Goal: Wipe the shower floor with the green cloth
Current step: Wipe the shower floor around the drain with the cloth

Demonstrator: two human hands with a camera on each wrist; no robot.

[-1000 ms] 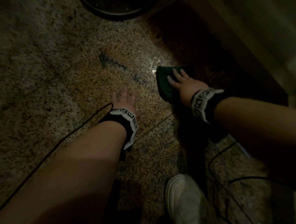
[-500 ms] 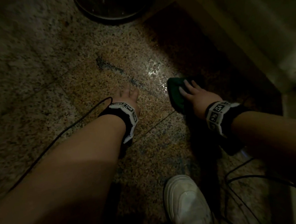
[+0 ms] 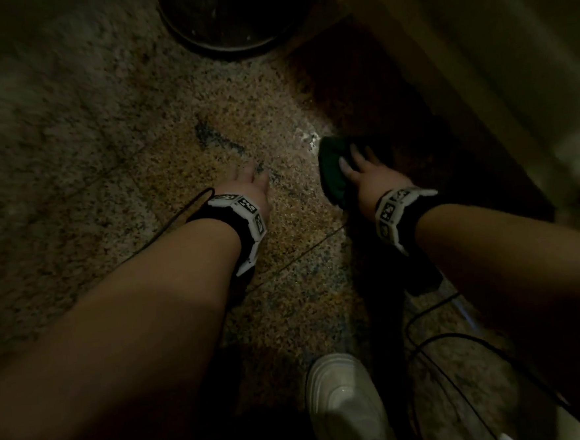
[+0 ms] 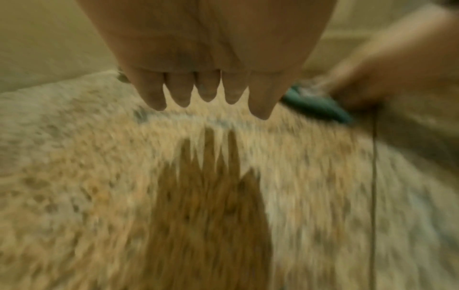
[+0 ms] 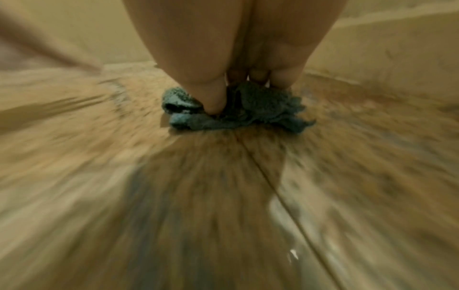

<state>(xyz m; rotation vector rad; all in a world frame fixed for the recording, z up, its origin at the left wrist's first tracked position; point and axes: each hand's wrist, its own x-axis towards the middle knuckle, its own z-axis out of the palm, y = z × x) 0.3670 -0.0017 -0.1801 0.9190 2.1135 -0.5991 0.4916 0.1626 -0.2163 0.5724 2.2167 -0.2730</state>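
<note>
Your right hand [image 3: 373,176] is flat on the green cloth [image 3: 333,172], fingers [image 3: 358,155] stretched forward and slightly spread, pressing it onto the shower floor [image 3: 281,213]; the right wrist view shows the thumb and fingertips sunk into the bunched cloth [image 5: 248,109], though that frame is motion-blurred. The cloth sits right of centre on the speckled stone, at the edge of the dark shadowed strip along the wall [image 3: 477,69], with a wet glint just beside its far corner. Your left hand [image 3: 248,185] is just above or on the bare floor, well apart from the cloth, fingers [image 4: 181,94] straight and a little apart, holding nothing. A white shoe [image 3: 346,405] is near the bottom, a dark round basin [image 3: 233,21] at top.
</note>
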